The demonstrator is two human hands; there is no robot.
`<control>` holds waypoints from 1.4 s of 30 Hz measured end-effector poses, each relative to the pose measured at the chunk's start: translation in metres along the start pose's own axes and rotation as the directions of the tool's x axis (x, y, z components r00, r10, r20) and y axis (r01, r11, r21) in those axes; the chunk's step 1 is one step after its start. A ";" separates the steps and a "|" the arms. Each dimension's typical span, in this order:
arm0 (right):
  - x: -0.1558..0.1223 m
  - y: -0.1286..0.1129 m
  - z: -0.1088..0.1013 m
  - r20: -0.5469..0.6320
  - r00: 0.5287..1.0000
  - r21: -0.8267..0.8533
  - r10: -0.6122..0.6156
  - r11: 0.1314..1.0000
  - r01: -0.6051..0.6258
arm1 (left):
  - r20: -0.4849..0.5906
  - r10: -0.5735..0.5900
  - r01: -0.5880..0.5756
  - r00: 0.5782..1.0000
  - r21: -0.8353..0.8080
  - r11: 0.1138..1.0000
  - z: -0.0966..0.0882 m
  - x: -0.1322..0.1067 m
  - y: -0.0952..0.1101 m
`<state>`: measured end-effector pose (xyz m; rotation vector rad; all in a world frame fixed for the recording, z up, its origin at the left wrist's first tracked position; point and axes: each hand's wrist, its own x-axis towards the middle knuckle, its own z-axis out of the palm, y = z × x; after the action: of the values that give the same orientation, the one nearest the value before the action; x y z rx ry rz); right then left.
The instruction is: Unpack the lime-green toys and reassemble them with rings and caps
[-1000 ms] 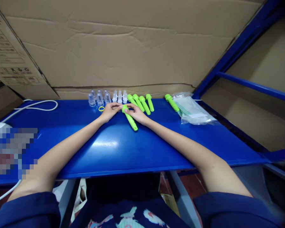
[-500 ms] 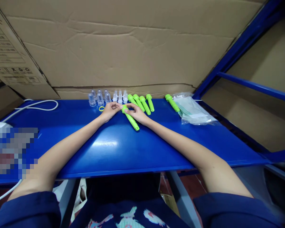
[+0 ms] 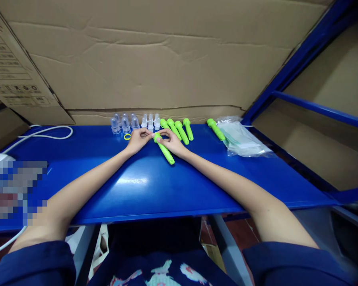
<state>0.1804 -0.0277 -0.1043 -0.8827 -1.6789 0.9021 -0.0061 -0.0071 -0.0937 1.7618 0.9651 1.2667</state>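
Note:
Both hands meet at a lime-green plastic handle, torch-shaped with a wide head, its narrow end slanting toward me. My right hand grips it just below the head between thumb and fingers. Closed in a pinch, my left hand has its fingertips at the head's left side; any small part between them is hidden. A thin yellow ring lies on the table just left of that hand. Clear domed caps stand behind it, with smaller whitish translucent pieces beside them.
Several similar green handles lie behind my right hand. Another green handle rests against a clear plastic bag on the right. The blue table backs onto cardboard. A white cable curls at left.
Almost nothing differs. Both hands stay at the green handle's head, with only a very slight shift of the fingers.

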 end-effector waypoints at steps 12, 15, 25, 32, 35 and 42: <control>-0.003 0.001 0.000 -0.067 0.997 0.017 0.045 0.999 -0.044 | -0.017 0.059 -0.058 0.998 0.033 0.998 0.003 -0.004 0.008; -0.003 0.003 0.000 -0.068 0.997 0.014 0.041 0.999 -0.040 | -0.019 0.074 -0.073 0.997 0.064 0.995 0.003 -0.005 0.010; -0.005 0.001 0.000 -0.136 0.990 -0.099 0.044 0.993 -0.058 | 0.022 0.061 -0.062 0.998 0.055 0.997 0.002 -0.003 0.006; -0.006 -0.002 0.000 -0.163 0.986 -0.174 0.020 0.984 -0.048 | 0.052 0.022 -0.021 0.998 -0.014 1.000 0.002 -0.002 0.003; -0.006 -0.002 0.000 -0.173 0.985 -0.189 0.016 0.981 -0.049 | 0.065 0.023 -0.022 0.998 -0.025 0.999 0.002 -0.002 0.002; -0.006 -0.004 0.000 -0.157 0.988 -0.194 0.008 0.980 -0.039 | 0.057 0.041 -0.039 0.998 -0.045 0.998 0.002 -0.002 0.002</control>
<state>0.1813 -0.0354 -0.1033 -1.0801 -1.6436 0.6713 -0.0043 -0.0104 -0.0929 1.7816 0.8672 1.2462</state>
